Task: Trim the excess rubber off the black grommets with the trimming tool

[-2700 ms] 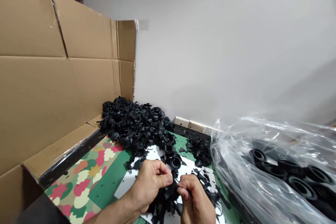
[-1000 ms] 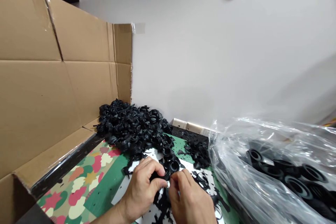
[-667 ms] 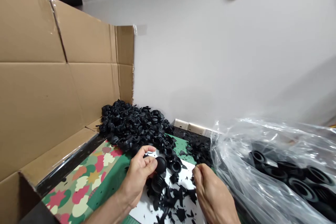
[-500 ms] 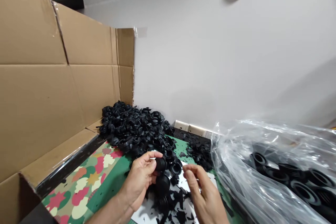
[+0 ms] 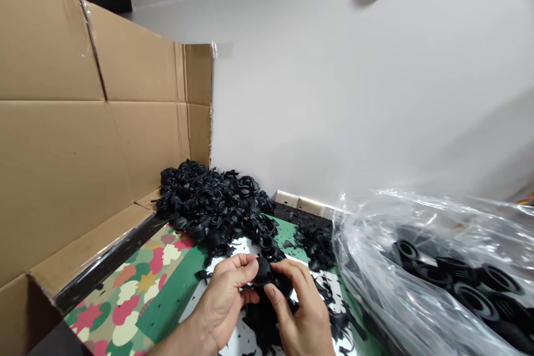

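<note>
Between both hands is a black ribbed rubber part (image 5: 262,271), round at its near end. My left hand (image 5: 227,295) pinches it between thumb and fingers from the left. From the right, my right hand (image 5: 298,300) closes on the same part, its thumb and index finger bent around the far end. Black rubber scraps (image 5: 262,322) lie below the hands on a white sheet (image 5: 237,336). Just beyond the hands rises a big heap of black ribbed rubber pieces (image 5: 217,206). The fingers partly hide the held part.
A clear plastic bag (image 5: 362,256) at right holds several black rubber bellows (image 5: 475,300). Cardboard panels (image 5: 92,139) wall off the left side. Patterned board (image 5: 137,295) lies front left. A smaller scrap pile (image 5: 317,242) sits near the wall sockets (image 5: 298,202).
My right hand has moved left and taken hold of the black rubber part alongside my left hand. The ribbed parts that hung below my left hand are now mostly hidden.
</note>
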Available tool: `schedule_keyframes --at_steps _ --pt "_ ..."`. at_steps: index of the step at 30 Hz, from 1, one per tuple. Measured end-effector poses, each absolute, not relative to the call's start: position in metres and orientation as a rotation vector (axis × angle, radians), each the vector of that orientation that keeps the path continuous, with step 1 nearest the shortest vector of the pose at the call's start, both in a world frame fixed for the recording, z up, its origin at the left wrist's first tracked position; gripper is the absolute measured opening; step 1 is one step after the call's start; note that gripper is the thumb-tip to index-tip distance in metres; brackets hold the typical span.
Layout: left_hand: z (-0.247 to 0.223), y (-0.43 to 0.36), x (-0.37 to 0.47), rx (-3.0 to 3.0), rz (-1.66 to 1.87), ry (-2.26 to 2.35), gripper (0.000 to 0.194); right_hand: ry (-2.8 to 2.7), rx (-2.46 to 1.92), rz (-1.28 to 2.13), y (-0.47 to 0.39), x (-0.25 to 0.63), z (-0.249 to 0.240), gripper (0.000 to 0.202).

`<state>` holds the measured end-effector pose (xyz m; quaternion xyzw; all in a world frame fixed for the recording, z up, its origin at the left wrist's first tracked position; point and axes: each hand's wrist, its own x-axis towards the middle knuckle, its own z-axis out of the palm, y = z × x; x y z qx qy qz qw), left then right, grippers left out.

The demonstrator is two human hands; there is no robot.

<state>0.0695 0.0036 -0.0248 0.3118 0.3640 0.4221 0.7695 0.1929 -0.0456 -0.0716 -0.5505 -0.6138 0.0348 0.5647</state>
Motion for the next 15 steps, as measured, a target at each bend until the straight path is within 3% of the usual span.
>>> schedule_keyframes --at_steps 8,12,15 --pt "-0.031 -0.008 0.077 0.588 0.855 0.756 0.028 -1.36 -1.189 -0.064 -0.043 0.194 -0.065 0.012" --pt "-0.027 -0.01 0.078 0.699 0.893 0.776 0.036 -1.156 -1.301 0.182 -0.048 0.184 -0.062 0.019" --pt "-0.025 -0.01 0.078 0.852 0.952 0.835 0.031 -0.998 -1.433 0.384 -0.048 0.177 -0.06 0.028"
